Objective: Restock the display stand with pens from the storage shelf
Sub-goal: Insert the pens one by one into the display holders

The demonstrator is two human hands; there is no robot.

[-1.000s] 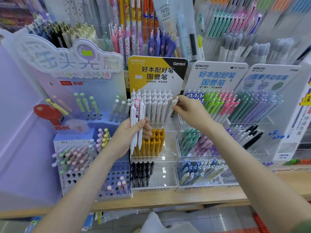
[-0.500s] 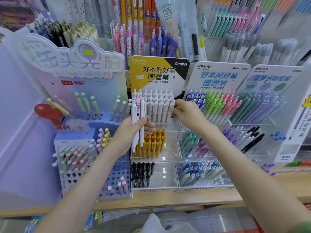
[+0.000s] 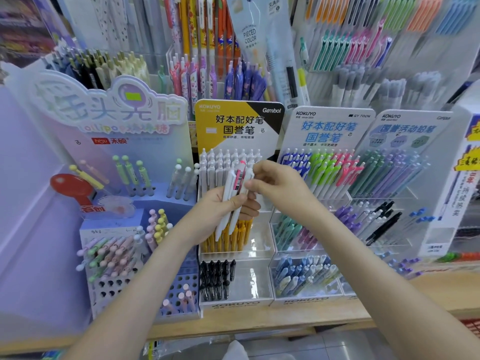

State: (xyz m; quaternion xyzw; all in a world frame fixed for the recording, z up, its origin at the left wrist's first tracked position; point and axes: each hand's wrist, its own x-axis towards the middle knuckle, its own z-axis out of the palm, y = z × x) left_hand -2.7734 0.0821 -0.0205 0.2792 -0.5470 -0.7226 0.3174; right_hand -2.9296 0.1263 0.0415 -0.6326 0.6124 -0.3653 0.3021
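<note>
At the left of the frame a purple stand (image 3: pixel 85 245) holds pastel round-topped pens. The left forearm rises from the lower left edge. The left hand (image 3: pixel 220 211) sits at the centre, thumb across the front and fingers curled behind a small bunch of white pens (image 3: pixel 228 193), gripping them upright with a slight lean to the right. One pen in the bunch carries a pink clip and a barcode label. The bunch stands in front of the display stand (image 3: pixel 233 305) with the yellow header, whose top tier is packed with pens of the same kind. Yellow pens (image 3: pixel 233 237) fill the middle tier and black pens (image 3: pixel 215 279) part of the lowest. The right forearm crosses from the lower right corner. The right hand (image 3: pixel 280 185) is knuckles up, its curled fingertips closed on the upper end of the rightmost pen of the bunch. The left hand hides part of the yellow pens. How many pens the bunch holds is hard to tell, and the racks (image 3: pixel 389 61) at the upper right are blurred
</note>
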